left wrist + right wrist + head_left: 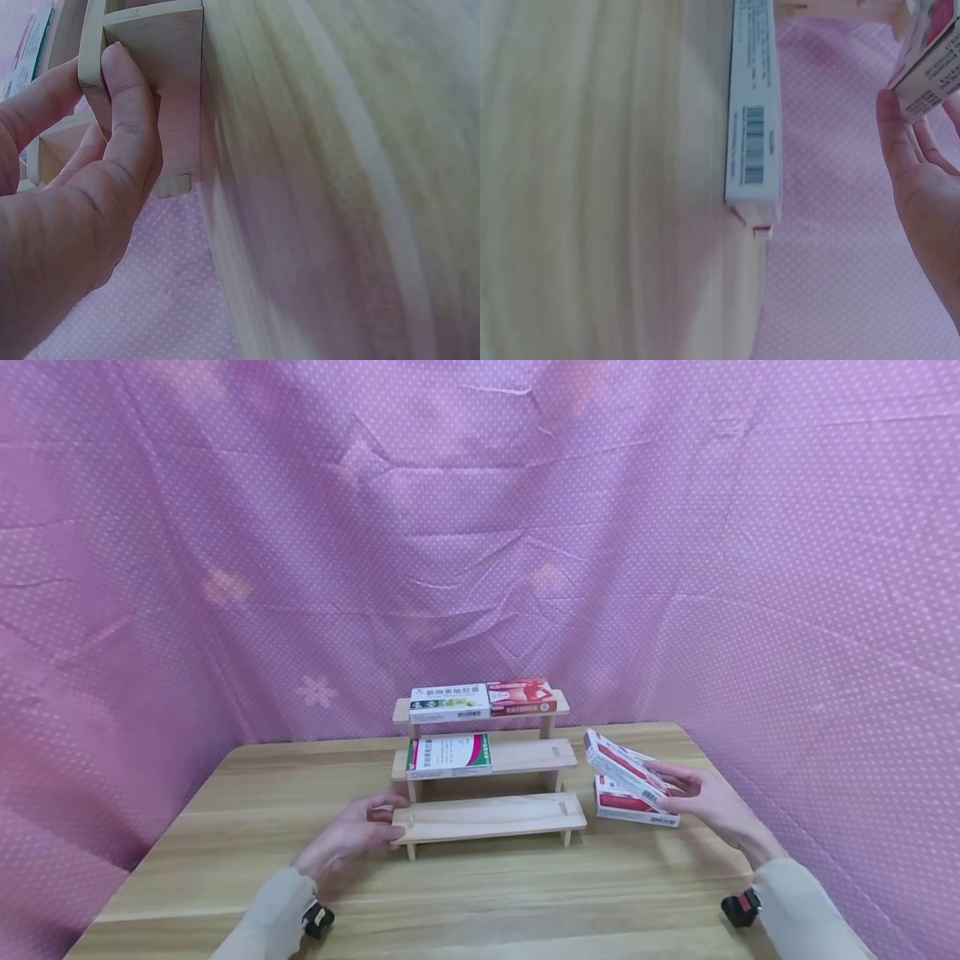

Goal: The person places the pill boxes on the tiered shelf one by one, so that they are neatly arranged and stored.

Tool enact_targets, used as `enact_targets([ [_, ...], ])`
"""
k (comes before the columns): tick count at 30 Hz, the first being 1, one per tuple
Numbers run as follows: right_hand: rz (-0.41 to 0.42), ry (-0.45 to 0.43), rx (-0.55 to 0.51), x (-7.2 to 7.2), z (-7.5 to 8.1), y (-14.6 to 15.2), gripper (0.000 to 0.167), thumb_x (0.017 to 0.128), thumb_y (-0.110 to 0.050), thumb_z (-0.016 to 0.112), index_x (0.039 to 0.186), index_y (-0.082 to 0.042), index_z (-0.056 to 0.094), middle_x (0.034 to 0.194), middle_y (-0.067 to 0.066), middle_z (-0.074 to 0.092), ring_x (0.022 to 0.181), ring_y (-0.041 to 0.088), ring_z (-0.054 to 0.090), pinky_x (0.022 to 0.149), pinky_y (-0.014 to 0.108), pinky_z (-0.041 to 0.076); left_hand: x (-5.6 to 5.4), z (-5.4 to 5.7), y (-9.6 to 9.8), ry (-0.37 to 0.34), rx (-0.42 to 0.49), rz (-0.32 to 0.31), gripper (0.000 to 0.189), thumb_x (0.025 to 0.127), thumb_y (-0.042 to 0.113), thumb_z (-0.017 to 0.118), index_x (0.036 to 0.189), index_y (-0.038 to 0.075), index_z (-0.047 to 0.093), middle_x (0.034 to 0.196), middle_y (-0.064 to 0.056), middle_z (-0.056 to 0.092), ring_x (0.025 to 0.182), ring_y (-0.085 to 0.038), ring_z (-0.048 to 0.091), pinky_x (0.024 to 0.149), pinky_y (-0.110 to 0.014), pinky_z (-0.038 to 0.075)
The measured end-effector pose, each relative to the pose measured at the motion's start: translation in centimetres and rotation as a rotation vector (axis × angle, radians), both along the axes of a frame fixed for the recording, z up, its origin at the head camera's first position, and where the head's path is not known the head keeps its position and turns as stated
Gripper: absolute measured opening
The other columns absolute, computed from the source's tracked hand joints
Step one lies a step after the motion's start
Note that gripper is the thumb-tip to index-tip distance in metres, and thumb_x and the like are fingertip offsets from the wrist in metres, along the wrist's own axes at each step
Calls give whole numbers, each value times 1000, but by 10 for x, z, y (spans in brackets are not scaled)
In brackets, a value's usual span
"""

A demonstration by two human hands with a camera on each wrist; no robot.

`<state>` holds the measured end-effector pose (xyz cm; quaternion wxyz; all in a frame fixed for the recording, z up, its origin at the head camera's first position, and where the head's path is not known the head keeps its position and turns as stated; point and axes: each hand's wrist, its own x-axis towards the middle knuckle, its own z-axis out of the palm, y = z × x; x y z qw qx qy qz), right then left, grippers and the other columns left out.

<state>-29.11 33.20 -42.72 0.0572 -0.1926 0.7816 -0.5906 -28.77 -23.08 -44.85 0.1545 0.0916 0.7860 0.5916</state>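
Wooden shelf (487,817), lowest of three, pinched by left hand (354,832) — tilted white box (624,766), gripped by right hand (712,802)

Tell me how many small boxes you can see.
5: a white box and a red box on the top shelf, a green-ended box on the middle shelf, a tilted box in the right hand, a lower box on the table. More could be hidden.

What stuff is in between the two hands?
The head view shows, from left hand to right hand: the bottom wooden shelf, a narrow bare strip of table, then a tilted red-and-white box held above another box.
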Motion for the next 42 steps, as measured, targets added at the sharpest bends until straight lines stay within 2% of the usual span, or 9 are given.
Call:
enact_targets([
  [6,-6,-7,14,-7,7,-14,71,85,-10,73,146,4,39,156,30,26,117,-11,49,95,8,43,-1,1,1,3,-4,-4,57,86,8,70,138,0,47,121,-22,58,94,-23,64,87,-39,58],
  [9,14,-8,22,-12,10,-23,73,84,-11,74,147,1,39,158,27,25,117,-9,50,96,9,43,-2,0,1,6,-2,-5,58,85,8,70,138,-1,47,121,-22,58,95,-23,64,87,-39,58],
  [15,37,-10,54,-25,17,-42,75,81,-11,77,147,-3,41,154,24,34,122,9,54,95,17,50,-3,-2,1,18,-30,8,58,85,9,71,137,0,49,121,-21,58,96,-22,63,87,-38,58],
  [19,46,20,112,-33,23,-54,72,81,-13,79,145,-4,46,149,23,43,130,28,50,95,15,49,-3,-2,0,17,-39,12,58,84,10,71,137,1,49,122,-21,58,96,-23,64,87,-38,58],
  [23,82,36,143,-41,28,-65,71,81,-15,79,144,-3,47,147,23,45,134,39,45,101,24,50,-3,-2,1,15,-25,14,58,84,8,71,137,0,49,122,-22,58,95,-22,64,87,-39,58],
  [28,84,47,194,-49,35,-75,72,81,-20,80,144,-5,48,151,20,42,140,41,37,112,46,39,-3,-2,1,12,-18,18,58,84,7,71,137,0,48,122,-21,58,94,-22,65,87,-39,58],
  [30,78,49,217,-52,37,-80,72,81,-23,80,143,-7,49,152,18,41,141,42,35,113,51,35,-3,-1,2,11,-22,21,58,84,7,70,137,0,48,121,-22,58,94,-22,64,87,-40,58],
  [34,86,61,242,-59,38,-90,70,81,-26,80,143,-10,50,153,16,41,141,41,36,114,53,34,-2,0,2,13,-42,37,57,84,7,71,137,1,49,124,-22,57,94,-22,64,87,-40,58],
  [42,131,73,222,-67,41,-104,70,82,-19,79,143,-4,48,155,15,39,141,40,36,113,48,37,-1,0,2,20,-61,38,57,83,7,71,135,1,50,125,-23,57,93,-22,64,87,-40,58],
])
